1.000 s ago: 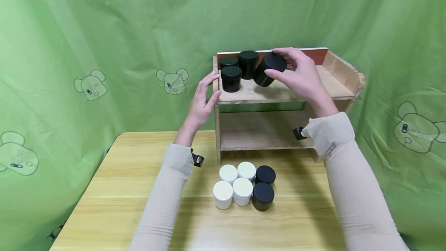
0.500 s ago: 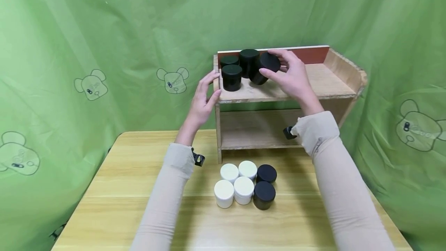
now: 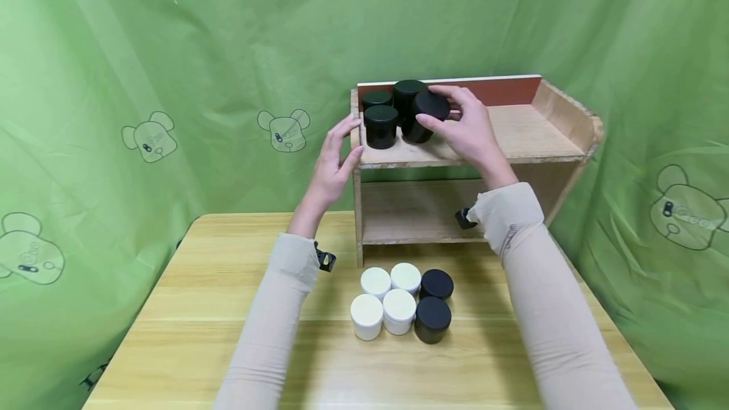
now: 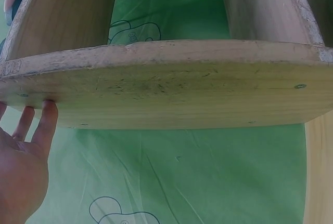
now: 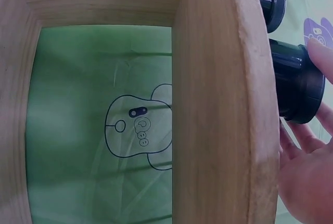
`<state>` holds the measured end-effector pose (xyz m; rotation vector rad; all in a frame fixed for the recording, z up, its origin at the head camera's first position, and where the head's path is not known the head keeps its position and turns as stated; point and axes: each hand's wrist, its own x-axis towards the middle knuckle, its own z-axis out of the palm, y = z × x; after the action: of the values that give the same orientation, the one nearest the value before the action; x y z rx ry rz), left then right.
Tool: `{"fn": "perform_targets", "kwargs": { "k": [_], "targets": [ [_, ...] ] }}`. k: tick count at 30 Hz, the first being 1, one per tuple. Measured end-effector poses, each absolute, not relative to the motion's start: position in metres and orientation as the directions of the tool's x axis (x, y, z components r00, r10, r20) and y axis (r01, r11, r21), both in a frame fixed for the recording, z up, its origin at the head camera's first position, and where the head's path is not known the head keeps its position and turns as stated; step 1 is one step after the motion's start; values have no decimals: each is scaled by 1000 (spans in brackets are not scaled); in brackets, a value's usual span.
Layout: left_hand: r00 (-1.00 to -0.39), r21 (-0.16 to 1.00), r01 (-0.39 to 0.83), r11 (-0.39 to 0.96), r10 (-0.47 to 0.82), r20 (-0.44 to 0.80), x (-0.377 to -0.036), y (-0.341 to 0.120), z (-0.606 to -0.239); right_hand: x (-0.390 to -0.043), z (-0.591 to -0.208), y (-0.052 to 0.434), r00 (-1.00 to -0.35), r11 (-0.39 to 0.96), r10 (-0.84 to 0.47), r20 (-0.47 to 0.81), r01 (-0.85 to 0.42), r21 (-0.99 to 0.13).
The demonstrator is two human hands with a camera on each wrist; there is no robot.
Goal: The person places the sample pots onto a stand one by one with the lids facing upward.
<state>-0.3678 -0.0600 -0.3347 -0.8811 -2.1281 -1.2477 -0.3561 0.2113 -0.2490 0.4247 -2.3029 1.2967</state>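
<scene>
A black lidded jar [image 3: 424, 120] is gripped between thumb and fingers of my right hand [image 3: 468, 128], slightly tilted at the upper shelf board. The right wrist view shows this jar [image 5: 297, 81] low against the board, thumb on its side. Three more black jars stand at the shelf's left end: a front one [image 3: 380, 128], one behind it [image 3: 376, 99] and one at the back [image 3: 408, 93]. With fingers extended, my left hand [image 3: 333, 160] rests against the left side panel of the wooden shelf [image 3: 355, 207]; its fingertips [image 4: 49, 107] touch the panel in the left wrist view.
On the table [image 3: 239, 309], before the shelf, several white jars [image 3: 398, 312] stand beside two black jars [image 3: 433, 320]. The shelf has a lower board [image 3: 421, 207] and a raised right side panel [image 3: 569, 119]. Green curtain [image 3: 199, 49] hangs behind.
My right hand has carried the black jar leftward toward the other jars and turned it more upright. My left hand stays at the side panel.
</scene>
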Motion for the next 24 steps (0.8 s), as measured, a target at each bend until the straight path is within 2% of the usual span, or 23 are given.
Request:
{"fn": "perform_targets", "kwargs": {
  "k": [24],
  "targets": [
    [-658, 559, 746, 361, 271, 703, -366, -59, -336, -365, -262, 204, -843, 534, -71, 534, -484, -693]
  ]
}}
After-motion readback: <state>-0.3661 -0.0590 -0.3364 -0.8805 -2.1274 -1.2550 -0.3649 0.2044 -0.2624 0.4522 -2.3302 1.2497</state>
